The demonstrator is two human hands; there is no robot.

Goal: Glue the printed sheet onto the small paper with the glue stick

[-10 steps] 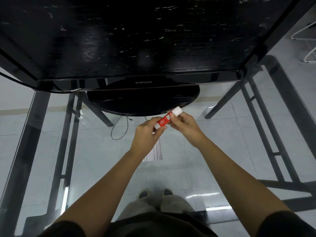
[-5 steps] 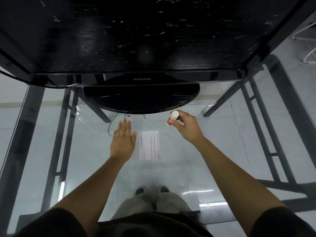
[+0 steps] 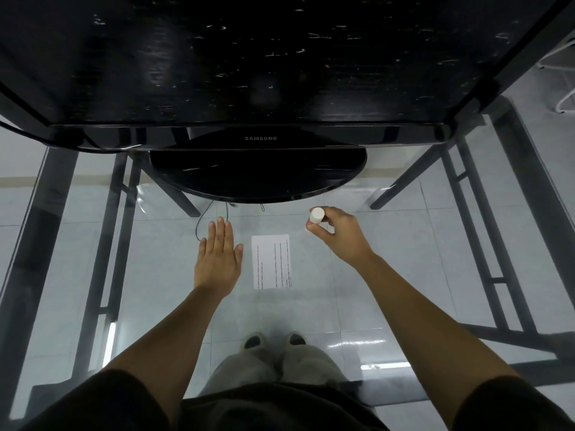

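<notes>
Glass table [image 3: 93, 259], monitor [image 3: 249, 88] at far edge. Printed sheet [image 3: 270, 261] lies flat at centre. Left hand [image 3: 217, 256] flat just left of it, fingers together. Right hand [image 3: 337, 236] clamps capped glue stick [image 3: 315, 216], far right of sheet. Gluing not begun; next likely uncapping.

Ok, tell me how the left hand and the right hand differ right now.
The left hand is open and flat, fingers together, holding nothing; the right hand is curled around the glue stick. The left hand lies left of the printed sheet; the right hand is beyond the sheet's far right corner. Both are bare and reach over the glass table.
</notes>
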